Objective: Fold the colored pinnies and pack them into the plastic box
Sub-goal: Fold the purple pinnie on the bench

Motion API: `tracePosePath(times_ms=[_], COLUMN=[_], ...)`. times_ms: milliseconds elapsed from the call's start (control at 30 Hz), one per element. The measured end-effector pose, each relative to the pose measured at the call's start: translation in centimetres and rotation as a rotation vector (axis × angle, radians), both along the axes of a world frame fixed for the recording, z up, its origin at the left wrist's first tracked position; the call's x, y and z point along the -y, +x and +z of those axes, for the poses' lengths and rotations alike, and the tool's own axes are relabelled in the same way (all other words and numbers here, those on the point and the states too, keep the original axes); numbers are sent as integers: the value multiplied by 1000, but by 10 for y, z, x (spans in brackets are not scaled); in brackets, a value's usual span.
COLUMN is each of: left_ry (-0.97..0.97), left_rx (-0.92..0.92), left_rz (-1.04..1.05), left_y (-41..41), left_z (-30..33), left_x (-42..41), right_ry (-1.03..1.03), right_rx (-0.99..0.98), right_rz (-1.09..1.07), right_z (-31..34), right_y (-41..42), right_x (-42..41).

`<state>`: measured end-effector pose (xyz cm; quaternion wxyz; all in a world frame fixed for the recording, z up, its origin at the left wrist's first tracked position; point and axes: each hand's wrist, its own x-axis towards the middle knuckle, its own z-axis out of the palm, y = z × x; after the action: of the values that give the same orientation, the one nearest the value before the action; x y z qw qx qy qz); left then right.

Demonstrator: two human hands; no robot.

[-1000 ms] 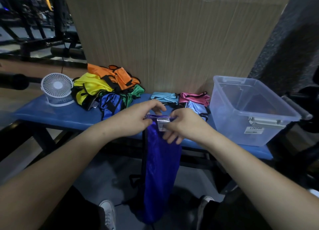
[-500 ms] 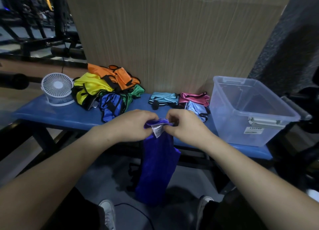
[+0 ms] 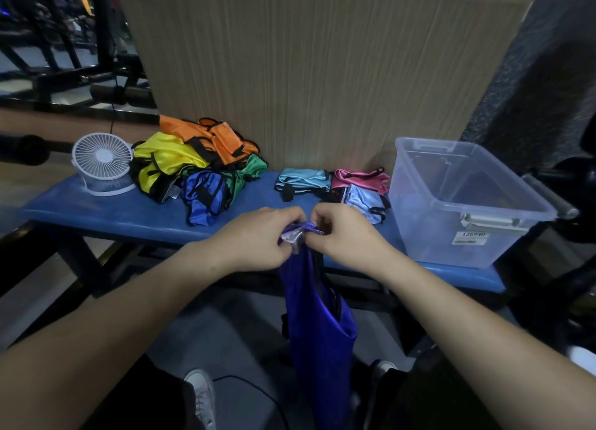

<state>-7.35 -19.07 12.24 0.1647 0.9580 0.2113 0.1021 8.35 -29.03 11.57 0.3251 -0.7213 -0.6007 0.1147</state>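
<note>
both the left hand (image 3: 258, 236) and right hand (image 3: 346, 234) pinch the purple pinny (image 3: 317, 326) by its top edge. best to match the corners before folding on the desk (image 3: 129, 215).

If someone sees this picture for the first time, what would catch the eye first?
Probably the two hands at the centre, left hand and right hand, pinching the top of a dark blue pinny that hangs toward the floor. Next, the bright heap of unfolded pinnies on the left of the blue bench, and the clear plastic box on the right.
</note>
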Motion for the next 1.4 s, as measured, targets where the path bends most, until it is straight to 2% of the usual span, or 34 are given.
tracePosePath(times_ms=[167, 300, 400, 567, 733, 800, 1000, 1167, 1333, 1400], left_ry=[-138, 68, 53, -35, 101, 142, 25, -32, -94, -107], left_rx=[-97, -35, 19, -115, -167, -140, 60, 142, 165, 179], left_rz=[-18, -17, -49, -91, -103, -91, -146, -186, -197, -191], left_y=[4, 7, 8, 10, 11, 11, 5, 2, -2, -2], left_z=[0, -1, 5, 12, 13, 14, 21, 32, 36, 37], left_x=[3, -9, -13, -7, -10, -14, -25, -28, -27, -27], right_ry=[18, 25, 57, 83, 106, 110, 88, 70, 113, 71], right_rx=[-25, -73, -74, -116, -168, -187, -194, -164, -77, 53], right_rz=[7, 32, 44, 57, 84, 85, 106, 178, 266, 278], right_z=[-2, -3, -5, -15, -21, -22, -31, -44, -52, -56], right_y=[4, 8, 8, 10, 6, 6, 8, 10, 10, 9], right_x=[0, 1, 1, 4, 8, 7, 10, 13, 12, 11])
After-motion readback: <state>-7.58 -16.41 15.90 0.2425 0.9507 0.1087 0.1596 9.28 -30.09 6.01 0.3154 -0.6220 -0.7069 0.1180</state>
